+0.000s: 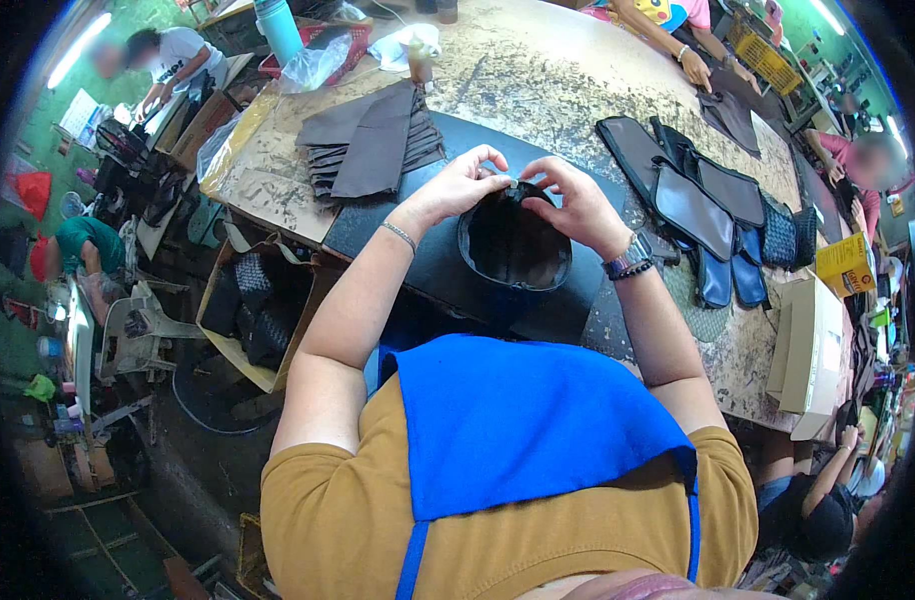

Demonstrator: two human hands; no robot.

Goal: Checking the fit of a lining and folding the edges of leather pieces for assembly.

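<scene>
A black bag (508,250) stands at the table's edge in front of me, its round mouth opened toward me and a dark lining visible inside. At its far rim, the fingers of my left hand (466,182) pinch the edge. My right hand (576,205) grips the same rim just to the right, its fingertips almost meeting the left ones. Something small and pale shows between the fingertips, too small to make out. Under the bag lies a dark flat mat (438,245). Left of my hands is a fanned stack of dark brown fabric pieces (363,142).
Several black pouches (693,198) lie on the worn table (538,75) to the right. Beyond them are a yellow box (846,266) and an open carton (810,345). A box of woven black pieces (253,300) stands left of me. Co-workers sit around; one's hand (696,70) reaches toward dark fabric across the table.
</scene>
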